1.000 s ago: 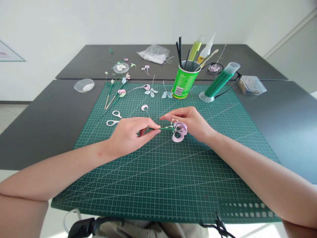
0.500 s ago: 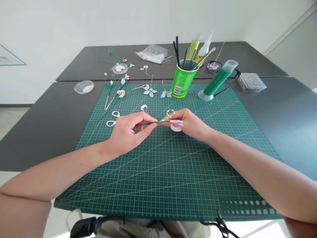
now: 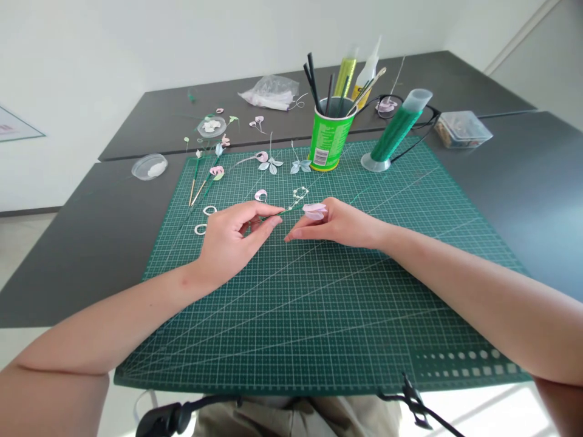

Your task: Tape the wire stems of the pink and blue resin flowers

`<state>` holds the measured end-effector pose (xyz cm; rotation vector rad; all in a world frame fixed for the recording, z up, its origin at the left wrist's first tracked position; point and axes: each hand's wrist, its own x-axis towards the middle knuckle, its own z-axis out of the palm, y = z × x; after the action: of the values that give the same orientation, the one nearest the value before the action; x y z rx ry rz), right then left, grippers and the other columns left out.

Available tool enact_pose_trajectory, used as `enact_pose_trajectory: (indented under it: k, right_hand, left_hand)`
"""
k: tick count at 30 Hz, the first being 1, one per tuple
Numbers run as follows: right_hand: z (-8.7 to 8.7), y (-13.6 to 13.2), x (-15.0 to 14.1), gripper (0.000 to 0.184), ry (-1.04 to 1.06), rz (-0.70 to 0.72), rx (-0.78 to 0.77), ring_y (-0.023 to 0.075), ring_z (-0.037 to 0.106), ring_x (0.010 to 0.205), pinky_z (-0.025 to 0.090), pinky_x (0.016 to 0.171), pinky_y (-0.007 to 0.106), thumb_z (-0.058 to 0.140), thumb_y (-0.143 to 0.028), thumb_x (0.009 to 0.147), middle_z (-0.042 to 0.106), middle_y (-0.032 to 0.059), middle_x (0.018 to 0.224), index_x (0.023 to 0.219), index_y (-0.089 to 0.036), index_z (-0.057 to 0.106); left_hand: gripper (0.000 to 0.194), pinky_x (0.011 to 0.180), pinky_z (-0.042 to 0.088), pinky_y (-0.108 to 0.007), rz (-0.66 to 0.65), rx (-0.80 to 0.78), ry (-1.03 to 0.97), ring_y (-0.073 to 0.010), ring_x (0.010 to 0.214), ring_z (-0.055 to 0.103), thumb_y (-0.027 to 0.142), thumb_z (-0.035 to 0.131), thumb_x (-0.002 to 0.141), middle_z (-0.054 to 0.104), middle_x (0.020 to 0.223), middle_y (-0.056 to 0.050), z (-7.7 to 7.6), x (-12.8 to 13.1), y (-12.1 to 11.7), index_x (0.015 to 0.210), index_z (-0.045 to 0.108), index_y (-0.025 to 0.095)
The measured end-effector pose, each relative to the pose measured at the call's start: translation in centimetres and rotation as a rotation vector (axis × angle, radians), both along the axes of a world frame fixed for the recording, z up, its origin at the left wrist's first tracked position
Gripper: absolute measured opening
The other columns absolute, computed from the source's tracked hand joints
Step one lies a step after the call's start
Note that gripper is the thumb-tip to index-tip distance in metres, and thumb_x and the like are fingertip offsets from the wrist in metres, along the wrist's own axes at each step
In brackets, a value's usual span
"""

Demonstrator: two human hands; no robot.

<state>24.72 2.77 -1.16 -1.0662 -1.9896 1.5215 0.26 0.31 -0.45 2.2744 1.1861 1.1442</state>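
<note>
Right hand [image 3: 339,221]: fingertips now on near side of green stem [image 3: 294,208]
Lilac flower [image 3: 314,210]: turned edge-on
Beaded loop [image 3: 296,194]: now clear of flower

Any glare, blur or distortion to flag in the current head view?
Head view: sheen on the table at right, bright floor at lower right; the near edge of the cutting mat bows; print on the green can looks too soft to read; lilac petals by the right hand look soft.

You've got a dark tabletop [image 3: 86,243]: green cutting mat [image 3: 319,328] mid, clear box [image 3: 464,128] right, shallow dish [image 3: 138,170] left, plastic bag [image 3: 269,93] and petal dish [image 3: 200,131] farther back.
</note>
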Motion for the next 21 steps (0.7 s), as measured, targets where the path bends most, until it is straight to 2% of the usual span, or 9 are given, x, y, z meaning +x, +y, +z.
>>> enact_pose_trajectory:
  k: [3, 9, 15, 21]
  right_hand:
    - [0.0, 0.0, 0.0, 0.032, -0.027, 0.044, 0.004, 0.0105, 0.039, 0.06, 0.03, 0.059, 0.031, 0.073, -0.045, 0.094, 0.065, -0.0016, 0.066, 0.104, -0.019, 0.09]
    - [0.0, -0.2, -0.1, 0.037, -0.022, 0.15, 0.001, 0.0105, 0.046, 0.061, 0.034, 0.058, 0.03, 0.073, -0.046, 0.094, 0.079, 0.0036, 0.079, 0.108, -0.016, 0.09]
    - [0.7, -1.0, -0.3, 0.038, -0.067, 0.274, -0.05, 0.0091, 0.045, 0.057, 0.032, 0.052, 0.027, 0.073, -0.045, 0.096, 0.078, 0.0046, 0.077, 0.11, -0.014, 0.09]
    - [1.8, -2.2, -0.6, 0.033, 0.191, 0.248, -0.033, 0.0075, 0.036, 0.053, 0.024, 0.045, 0.026, 0.075, -0.038, 0.097, 0.07, 0.0029, 0.064, 0.108, -0.011, 0.089]
  left_hand:
    - [0.01, 0.059, 0.051, -0.024, 0.013, -0.014, -0.003, -0.0107, 0.06, 0.062, 0.023, 0.078, 0.096, 0.08, 0.078, 0.002, -0.1, 0.0, 0.2, 0.102, 0.086, 0.024]
    - [0.009, 0.061, 0.052, -0.023, 0.043, -0.054, -0.011, -0.0103, 0.062, 0.064, 0.021, 0.079, 0.095, 0.081, 0.08, 0.003, -0.1, -0.1, 0.4, 0.101, 0.086, 0.023]
    - [0.01, 0.063, 0.053, -0.023, 0.059, -0.103, -0.02, -0.0105, 0.066, 0.067, 0.02, 0.079, 0.094, 0.084, 0.084, 0.002, -0.1, -0.1, 0.6, 0.101, 0.087, 0.022]
    - [0.009, 0.065, 0.053, -0.024, 0.053, -0.153, -0.007, -0.0119, 0.07, 0.071, 0.022, 0.081, 0.094, 0.084, 0.085, 0.003, -0.3, -0.3, 0.9, 0.101, 0.087, 0.024]
